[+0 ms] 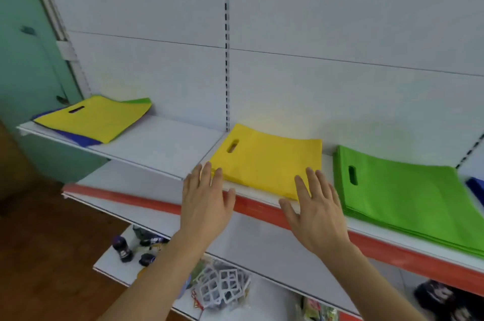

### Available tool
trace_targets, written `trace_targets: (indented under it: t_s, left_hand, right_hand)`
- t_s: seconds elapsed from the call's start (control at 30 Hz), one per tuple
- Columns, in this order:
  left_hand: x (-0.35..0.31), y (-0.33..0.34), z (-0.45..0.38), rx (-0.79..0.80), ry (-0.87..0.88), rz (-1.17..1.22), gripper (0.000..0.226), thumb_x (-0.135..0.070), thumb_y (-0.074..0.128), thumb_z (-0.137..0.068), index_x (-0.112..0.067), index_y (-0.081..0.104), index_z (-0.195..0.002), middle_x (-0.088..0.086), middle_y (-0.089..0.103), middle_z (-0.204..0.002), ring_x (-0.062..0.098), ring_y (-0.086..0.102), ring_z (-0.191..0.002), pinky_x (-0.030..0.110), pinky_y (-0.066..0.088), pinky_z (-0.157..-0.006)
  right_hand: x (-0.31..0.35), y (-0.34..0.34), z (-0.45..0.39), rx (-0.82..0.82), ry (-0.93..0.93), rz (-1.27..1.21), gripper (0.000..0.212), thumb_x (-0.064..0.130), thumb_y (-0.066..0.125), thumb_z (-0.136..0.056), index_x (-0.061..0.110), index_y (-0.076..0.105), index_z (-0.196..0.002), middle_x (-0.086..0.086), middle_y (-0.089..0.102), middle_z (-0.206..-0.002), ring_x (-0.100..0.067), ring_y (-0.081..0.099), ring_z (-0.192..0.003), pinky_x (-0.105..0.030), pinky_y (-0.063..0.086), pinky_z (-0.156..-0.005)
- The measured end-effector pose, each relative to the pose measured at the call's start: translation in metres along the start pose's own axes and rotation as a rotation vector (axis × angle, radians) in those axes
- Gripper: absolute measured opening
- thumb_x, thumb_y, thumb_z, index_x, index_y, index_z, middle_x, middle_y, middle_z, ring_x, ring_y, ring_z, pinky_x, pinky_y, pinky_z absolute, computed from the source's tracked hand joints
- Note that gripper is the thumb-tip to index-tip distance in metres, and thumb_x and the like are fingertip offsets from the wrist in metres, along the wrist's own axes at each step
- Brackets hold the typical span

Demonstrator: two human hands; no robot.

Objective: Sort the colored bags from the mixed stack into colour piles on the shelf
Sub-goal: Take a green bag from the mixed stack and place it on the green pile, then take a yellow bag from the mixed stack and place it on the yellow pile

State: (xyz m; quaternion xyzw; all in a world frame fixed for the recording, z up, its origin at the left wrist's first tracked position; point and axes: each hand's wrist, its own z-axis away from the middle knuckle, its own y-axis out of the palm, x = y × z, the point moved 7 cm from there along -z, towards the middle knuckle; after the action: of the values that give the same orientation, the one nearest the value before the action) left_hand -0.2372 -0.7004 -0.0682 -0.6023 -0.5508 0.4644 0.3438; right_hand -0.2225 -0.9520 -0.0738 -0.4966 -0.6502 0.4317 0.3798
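Yellow pile [267, 161] between both hands; fingers [214, 174] at its near corners

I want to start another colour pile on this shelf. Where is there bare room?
Widest bare stretch: shelf between the mixed stack and the yellow pile. Crowded on the right: green pile sits close beside yellow, with a blue bag at the frame edge.

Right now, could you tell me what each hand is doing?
Left hand: open, fingertips at the yellow pile, holding nothing.
Right hand: open, fingers on the same pile's front edge.
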Motion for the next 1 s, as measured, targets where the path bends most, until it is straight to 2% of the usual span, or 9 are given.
trace_targets:
  t_s: [0.27,0.57,0.63,0.77,0.9,1.0]
  left_hand:
    - [0.178,-0.033,0.022,0.001,-0.184,-0.051,0.068,-0.057,0.035,-0.106,-0.017,0.037,-0.161,0.012,0.027,-0.17,0.033,0.019,-0.158,0.049,0.019,-0.129]
    - [0.337,-0.044,0.002,-0.025,-0.361,-0.073,0.072,-0.064,0.029,-0.105,-0.02,0.034,-0.162,0.008,0.025,-0.171,0.03,0.016,-0.16,0.049,0.018,-0.129]
    - [0.37,-0.047,-0.013,-0.008,-0.388,-0.098,0.072,-0.064,0.029,-0.105,-0.021,0.033,-0.162,0.008,0.025,-0.171,0.029,0.015,-0.16,0.048,0.017,-0.13]
    - [0.426,-0.057,-0.055,-0.008,-0.406,-0.119,0.069,-0.061,0.029,-0.106,-0.023,0.03,-0.164,0.005,0.024,-0.172,0.025,0.013,-0.16,0.043,0.013,-0.131]
    - [0.466,-0.055,-0.094,0.002,-0.421,-0.124,0.068,-0.06,0.029,-0.107,-0.021,0.032,-0.162,0.004,0.03,-0.169,0.025,0.018,-0.159,0.043,0.016,-0.13]
    - [0.491,-0.049,-0.119,0.012,-0.394,-0.144,0.068,-0.06,0.03,-0.107,-0.02,0.033,-0.162,0.004,0.033,-0.167,0.024,0.021,-0.158,0.042,0.018,-0.129]
  right_hand:
    - [0.185,0.035,-0.037,0.04,-0.175,-0.068,0.083,0.069,0.024,-0.103,0.011,0.045,-0.158,-0.018,0.028,-0.17,-0.037,0.018,-0.16,-0.058,0.026,-0.126]
    - [0.359,0.083,-0.122,0.074,-0.363,-0.13,0.086,0.069,0.014,-0.103,0.011,0.039,-0.161,-0.019,0.026,-0.17,-0.037,0.017,-0.16,-0.055,0.022,-0.128]
    - [0.392,0.096,-0.145,0.091,-0.373,-0.148,0.086,0.068,0.013,-0.102,0.011,0.037,-0.162,-0.018,0.024,-0.171,-0.036,0.015,-0.161,-0.055,0.02,-0.128]
    - [0.446,0.107,-0.193,0.082,-0.382,-0.221,0.085,0.067,0.017,-0.102,0.009,0.043,-0.159,-0.02,0.031,-0.168,-0.038,0.021,-0.159,-0.056,0.025,-0.126]
    - [0.482,0.121,-0.236,0.092,-0.38,-0.229,0.083,0.066,0.023,-0.102,0.007,0.049,-0.155,-0.022,0.038,-0.164,-0.041,0.029,-0.155,-0.058,0.03,-0.123]
    - [0.505,0.131,-0.26,0.087,-0.385,-0.217,0.081,0.066,0.026,-0.103,0.008,0.05,-0.155,-0.021,0.037,-0.165,-0.04,0.028,-0.156,-0.058,0.031,-0.122]
